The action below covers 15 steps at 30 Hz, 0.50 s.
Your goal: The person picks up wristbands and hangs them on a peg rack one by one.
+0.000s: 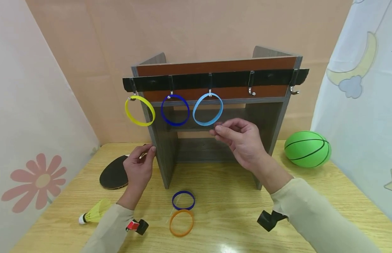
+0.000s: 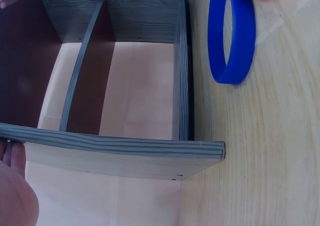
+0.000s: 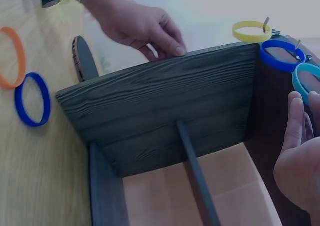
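A light blue wristband (image 1: 207, 123) hangs from the middle hook of a small wooden shelf (image 1: 214, 66). My right hand (image 1: 243, 140) is right below it, fingertips close to the band's lower edge and thumb near the forefinger. In the right wrist view, the fingers (image 3: 295, 118) reach up beside that band. To its left, a dark blue wristband (image 1: 175, 124) and a yellow wristband (image 1: 139, 122) hang on the other hooks. My left hand (image 1: 140, 168) holds the front edge of the shelf's left side panel (image 1: 162, 154), thumb at the edge, fingers bent along the outer side.
Two bare hooks (image 1: 251, 88) are at the right of the black strip (image 1: 230, 80). On the table lie another dark blue wristband (image 1: 183, 192) and an orange one (image 1: 181, 235). A paddle (image 1: 113, 174) and shuttlecock (image 1: 99, 211) lie left; a green ball (image 1: 307, 149) sits right.
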### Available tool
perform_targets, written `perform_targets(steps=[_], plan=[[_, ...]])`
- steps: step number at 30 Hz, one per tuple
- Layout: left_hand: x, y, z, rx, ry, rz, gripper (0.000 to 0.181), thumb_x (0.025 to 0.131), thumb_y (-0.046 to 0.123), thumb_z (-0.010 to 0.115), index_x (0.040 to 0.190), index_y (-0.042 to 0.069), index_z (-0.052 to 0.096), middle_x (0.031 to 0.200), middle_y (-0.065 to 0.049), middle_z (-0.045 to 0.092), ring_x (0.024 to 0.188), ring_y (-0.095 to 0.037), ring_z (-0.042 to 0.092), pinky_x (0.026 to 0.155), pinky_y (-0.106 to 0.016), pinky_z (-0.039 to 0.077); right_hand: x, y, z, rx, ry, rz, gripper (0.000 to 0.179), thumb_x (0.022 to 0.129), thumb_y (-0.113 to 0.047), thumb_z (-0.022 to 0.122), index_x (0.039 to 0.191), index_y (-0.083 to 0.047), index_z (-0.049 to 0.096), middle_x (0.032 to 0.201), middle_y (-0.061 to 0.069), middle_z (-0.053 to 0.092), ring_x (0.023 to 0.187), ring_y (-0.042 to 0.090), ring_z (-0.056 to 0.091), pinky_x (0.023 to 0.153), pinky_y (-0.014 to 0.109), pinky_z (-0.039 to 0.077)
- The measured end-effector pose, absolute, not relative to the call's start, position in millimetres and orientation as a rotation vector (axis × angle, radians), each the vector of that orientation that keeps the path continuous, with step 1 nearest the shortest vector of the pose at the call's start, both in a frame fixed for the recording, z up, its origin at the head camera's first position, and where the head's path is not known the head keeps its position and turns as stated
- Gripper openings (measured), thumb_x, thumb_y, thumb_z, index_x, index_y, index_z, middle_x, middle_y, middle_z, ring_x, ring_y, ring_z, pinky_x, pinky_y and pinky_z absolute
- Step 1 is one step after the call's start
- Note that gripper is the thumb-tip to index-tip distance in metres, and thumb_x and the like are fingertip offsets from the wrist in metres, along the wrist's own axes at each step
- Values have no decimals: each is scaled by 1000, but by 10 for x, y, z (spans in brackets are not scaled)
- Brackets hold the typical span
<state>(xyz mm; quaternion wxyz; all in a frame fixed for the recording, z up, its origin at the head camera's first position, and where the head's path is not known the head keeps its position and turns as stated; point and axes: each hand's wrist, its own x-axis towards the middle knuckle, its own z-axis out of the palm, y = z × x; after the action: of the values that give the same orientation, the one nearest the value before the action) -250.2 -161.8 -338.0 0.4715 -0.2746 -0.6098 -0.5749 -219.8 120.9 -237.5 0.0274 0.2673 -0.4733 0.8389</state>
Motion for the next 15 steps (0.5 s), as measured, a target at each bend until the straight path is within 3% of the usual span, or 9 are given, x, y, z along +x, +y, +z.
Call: perform_targets(steps=[11, 15], plan=[[-2507, -1635, -3400, -670, -1498, -1430, 11, 82, -19, 61, 92, -15, 66, 80, -23, 63, 75, -10, 64, 71, -22, 55, -2148, 1221, -2840, 714, -1819, 2477, 16, 86, 8, 64, 82, -7, 68, 82, 9, 69, 77, 23, 68, 72, 32, 57], [-2507, -1636, -3407, -664, -1508, -1421, 12, 82, -18, 62, 92, -14, 66, 80, -22, 64, 75, -10, 64, 72, -22, 55, -2131, 1183, -3077, 663, -2053, 2359, 6, 84, 2, 69, 83, -4, 69, 81, 10, 69, 78, 27, 67, 72, 37, 57]])
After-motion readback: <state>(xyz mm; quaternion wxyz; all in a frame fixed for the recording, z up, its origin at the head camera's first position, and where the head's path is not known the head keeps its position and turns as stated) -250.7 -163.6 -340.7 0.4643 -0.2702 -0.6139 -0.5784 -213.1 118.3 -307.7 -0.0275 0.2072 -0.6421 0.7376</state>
